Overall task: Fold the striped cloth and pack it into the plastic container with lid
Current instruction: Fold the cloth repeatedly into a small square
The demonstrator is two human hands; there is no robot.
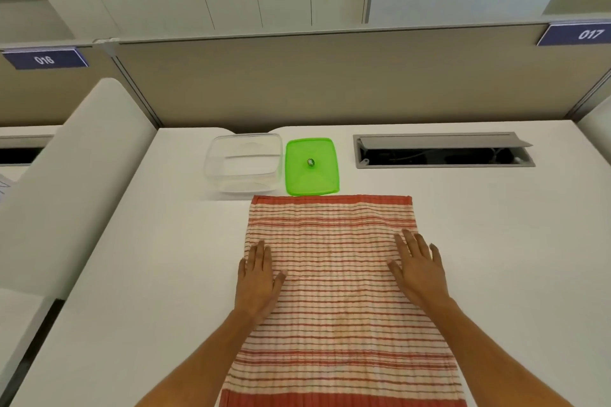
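Observation:
A red and white striped cloth (334,291) lies spread flat on the white desk, running from the near edge toward the back. My left hand (258,277) rests palm down on its left edge, fingers apart. On the cloth's right side my right hand (418,266) lies flat too, fingers spread. Neither hand grips anything. Behind the cloth stands an empty clear plastic container (243,163). Its green lid (311,166) lies flat beside it on the right, just touching the cloth's far edge.
An open cable tray (443,150) is sunk into the white desk (158,258) at the back right. A beige partition (330,82) closes the back. A white divider (76,175) runs along the left side.

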